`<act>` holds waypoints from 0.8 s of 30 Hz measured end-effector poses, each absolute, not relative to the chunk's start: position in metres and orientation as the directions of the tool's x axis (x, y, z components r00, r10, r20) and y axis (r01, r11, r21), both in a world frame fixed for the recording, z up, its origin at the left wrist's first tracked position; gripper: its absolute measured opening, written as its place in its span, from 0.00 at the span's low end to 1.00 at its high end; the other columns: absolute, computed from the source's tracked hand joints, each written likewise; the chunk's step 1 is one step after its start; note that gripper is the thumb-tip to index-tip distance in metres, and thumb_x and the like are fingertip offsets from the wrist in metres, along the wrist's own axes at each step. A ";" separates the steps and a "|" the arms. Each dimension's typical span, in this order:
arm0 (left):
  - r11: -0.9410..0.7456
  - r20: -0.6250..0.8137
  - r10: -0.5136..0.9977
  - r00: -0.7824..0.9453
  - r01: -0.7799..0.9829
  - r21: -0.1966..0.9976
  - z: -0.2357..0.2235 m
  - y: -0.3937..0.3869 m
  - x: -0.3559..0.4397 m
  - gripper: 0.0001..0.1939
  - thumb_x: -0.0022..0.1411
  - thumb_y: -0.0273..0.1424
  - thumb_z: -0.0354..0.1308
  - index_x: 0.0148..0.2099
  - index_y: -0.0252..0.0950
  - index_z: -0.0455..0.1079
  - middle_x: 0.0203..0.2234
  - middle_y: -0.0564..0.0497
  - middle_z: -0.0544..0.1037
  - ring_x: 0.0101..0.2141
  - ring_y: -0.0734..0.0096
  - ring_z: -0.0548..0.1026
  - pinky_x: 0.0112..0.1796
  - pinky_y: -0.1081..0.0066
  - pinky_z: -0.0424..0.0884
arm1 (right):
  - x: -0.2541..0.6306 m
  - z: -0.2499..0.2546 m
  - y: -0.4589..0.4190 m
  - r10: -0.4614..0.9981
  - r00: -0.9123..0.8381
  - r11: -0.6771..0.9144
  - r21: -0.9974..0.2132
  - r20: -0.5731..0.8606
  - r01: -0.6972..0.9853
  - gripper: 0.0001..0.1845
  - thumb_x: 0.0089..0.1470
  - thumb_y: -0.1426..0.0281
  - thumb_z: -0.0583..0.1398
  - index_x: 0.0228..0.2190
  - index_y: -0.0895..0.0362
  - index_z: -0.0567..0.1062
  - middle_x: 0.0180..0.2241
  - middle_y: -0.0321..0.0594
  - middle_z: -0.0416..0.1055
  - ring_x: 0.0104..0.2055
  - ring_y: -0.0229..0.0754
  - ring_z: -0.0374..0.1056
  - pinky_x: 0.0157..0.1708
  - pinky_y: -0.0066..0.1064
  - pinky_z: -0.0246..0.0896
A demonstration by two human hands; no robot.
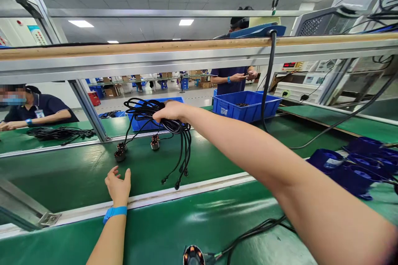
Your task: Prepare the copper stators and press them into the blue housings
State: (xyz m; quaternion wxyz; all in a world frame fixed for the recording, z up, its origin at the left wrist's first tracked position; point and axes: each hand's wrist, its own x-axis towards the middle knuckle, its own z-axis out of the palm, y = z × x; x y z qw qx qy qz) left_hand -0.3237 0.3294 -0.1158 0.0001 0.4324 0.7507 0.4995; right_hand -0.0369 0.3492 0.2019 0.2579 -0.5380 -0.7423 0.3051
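My right hand (170, 112) reaches out over the green conveyor belt (62, 178) and is closed on a bundle of black cables (183, 140). Their plug ends hang down toward the belt, and small round motor parts (120, 152) dangle from the other ends, touching the belt. My left hand (118, 186) rests open on the belt near its front rail, fingers spread, with a blue wristband on the wrist. It holds nothing.
A blue bin (245, 105) and another blue bin (146, 122) stand beyond the belt. Dark blue round parts (354, 165) lie at right. A seated person (34, 109) works at left with black cables (59, 133); a standing person (233, 78) is behind. A motor part (192, 255) lies near me.
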 end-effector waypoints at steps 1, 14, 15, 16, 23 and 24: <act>0.131 0.442 0.662 -0.605 0.674 0.727 -0.115 0.329 -0.321 0.31 0.67 0.45 0.62 0.64 0.36 0.62 0.55 0.41 0.72 0.55 0.53 0.72 0.56 0.47 0.71 | -0.029 0.206 0.345 0.955 -0.292 0.236 -0.723 0.050 0.649 0.18 0.38 0.64 0.68 0.32 0.57 0.73 0.33 0.37 0.71 0.30 0.39 0.66 0.22 0.29 0.55; -0.078 0.401 0.915 -0.047 0.953 0.291 -0.097 0.331 -0.283 0.36 0.68 0.48 0.51 0.73 0.45 0.54 0.67 0.37 0.59 0.60 0.41 0.67 0.58 0.44 0.67 | 0.112 0.232 0.235 0.942 -0.309 0.179 -0.585 -0.131 0.791 0.15 0.39 0.67 0.65 0.32 0.55 0.71 0.25 0.31 0.70 0.25 0.40 0.68 0.21 0.28 0.59; -0.111 0.376 0.927 0.005 0.959 0.261 -0.093 0.334 -0.281 0.34 0.68 0.46 0.51 0.72 0.44 0.57 0.65 0.38 0.63 0.58 0.43 0.70 0.57 0.46 0.68 | 0.122 0.233 0.225 0.949 -0.283 0.159 -0.565 -0.138 0.809 0.14 0.39 0.68 0.65 0.33 0.55 0.72 0.26 0.32 0.71 0.26 0.40 0.69 0.21 0.29 0.59; -0.140 0.349 0.936 0.050 0.962 0.235 -0.090 0.337 -0.278 0.32 0.68 0.45 0.50 0.71 0.43 0.59 0.63 0.38 0.66 0.55 0.46 0.71 0.56 0.49 0.69 | 0.132 0.234 0.215 0.958 -0.253 0.144 -0.536 -0.136 0.832 0.14 0.40 0.70 0.66 0.33 0.55 0.72 0.26 0.32 0.72 0.27 0.40 0.70 0.22 0.29 0.60; -0.328 0.094 0.943 0.318 0.936 0.128 -0.066 0.362 -0.238 0.30 0.63 0.45 0.53 0.65 0.45 0.67 0.62 0.43 0.69 0.49 0.52 0.77 0.48 0.58 0.74 | 0.190 0.243 0.161 0.989 -0.126 0.087 -0.373 -0.083 0.924 0.16 0.39 0.71 0.71 0.35 0.52 0.79 0.31 0.34 0.77 0.33 0.43 0.75 0.29 0.31 0.67; -0.355 0.053 0.935 0.351 0.927 0.121 -0.063 0.366 -0.229 0.31 0.62 0.44 0.55 0.66 0.46 0.67 0.63 0.44 0.68 0.47 0.54 0.78 0.47 0.59 0.75 | 0.196 0.245 0.156 0.989 -0.128 0.092 -0.370 -0.075 0.924 0.17 0.39 0.70 0.72 0.35 0.52 0.80 0.33 0.35 0.78 0.34 0.44 0.75 0.31 0.32 0.69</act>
